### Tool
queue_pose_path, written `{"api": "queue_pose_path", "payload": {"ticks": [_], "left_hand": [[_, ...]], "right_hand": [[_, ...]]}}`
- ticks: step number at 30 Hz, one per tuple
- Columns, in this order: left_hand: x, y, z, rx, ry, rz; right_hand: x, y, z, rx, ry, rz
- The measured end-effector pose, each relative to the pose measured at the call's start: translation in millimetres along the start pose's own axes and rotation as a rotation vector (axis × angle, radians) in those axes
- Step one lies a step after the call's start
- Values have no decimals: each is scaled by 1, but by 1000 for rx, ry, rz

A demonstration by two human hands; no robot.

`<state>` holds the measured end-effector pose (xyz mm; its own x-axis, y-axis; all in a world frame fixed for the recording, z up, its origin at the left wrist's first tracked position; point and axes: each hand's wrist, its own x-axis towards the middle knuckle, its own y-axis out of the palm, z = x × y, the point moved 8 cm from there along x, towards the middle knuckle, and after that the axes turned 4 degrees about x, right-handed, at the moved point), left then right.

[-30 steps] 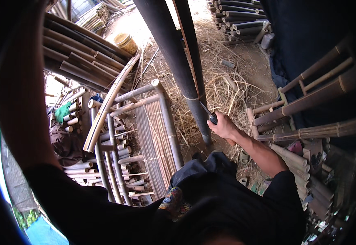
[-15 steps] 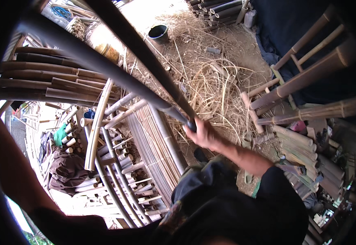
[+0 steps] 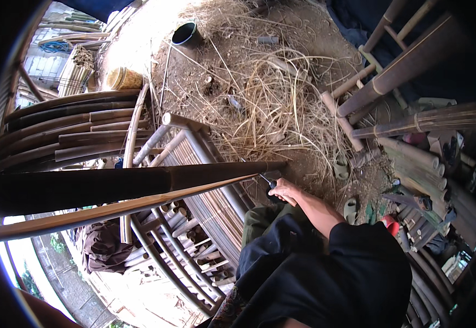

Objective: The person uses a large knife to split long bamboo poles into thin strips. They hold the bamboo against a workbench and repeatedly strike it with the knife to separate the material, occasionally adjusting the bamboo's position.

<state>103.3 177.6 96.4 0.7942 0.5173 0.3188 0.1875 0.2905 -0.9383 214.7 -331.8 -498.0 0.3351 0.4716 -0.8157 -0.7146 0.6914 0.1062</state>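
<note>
My right hand (image 3: 284, 191) is closed round a slim tool that looks like a knife (image 3: 265, 179). Its narrow metal end points up and left, and a pale handle end shows below my fingers. Just beyond that tip, the right end of a thick dark bamboo pole (image 3: 85, 186) reaches across from the left edge. Beneath it runs a split bamboo length (image 3: 134, 209) with a pale cut face; it narrows to the right, close to the tool's tip. Part of my left arm shows at the lower left, but that hand is out of sight.
Under the bamboo stands a slatted bamboo bench (image 3: 208, 221). Curved poles (image 3: 74, 123) are stacked at left. Pale shavings (image 3: 287, 104) cover the ground ahead, near a black bucket (image 3: 187, 36). A bamboo frame (image 3: 350, 128) and cut bamboo pieces (image 3: 412, 164) stand at right.
The two bamboo lengths have swung from slanting up and left to lying nearly level across the left. My right hand, earlier at their near end, now grips the tool. The view has shifted.
</note>
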Motion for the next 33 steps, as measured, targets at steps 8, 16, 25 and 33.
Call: {"api": "queue_pose_path", "payload": {"ticks": [8, 16, 25, 33], "left_hand": [[-2, -15, 19, 46, -13, -6], [19, -98, -3, 77, 50, -170], [48, -322, -69, 86, 99, -561], [28, -410, -145, -158, 61, -842]], "right_hand": [[5, -36, 49, -1180, -403, -587], [-56, -32, 87, -723, 149, -15], [-344, -58, 115, 95, -509, 171], [-391, 43, 314, 357, -1294, -17]]}}
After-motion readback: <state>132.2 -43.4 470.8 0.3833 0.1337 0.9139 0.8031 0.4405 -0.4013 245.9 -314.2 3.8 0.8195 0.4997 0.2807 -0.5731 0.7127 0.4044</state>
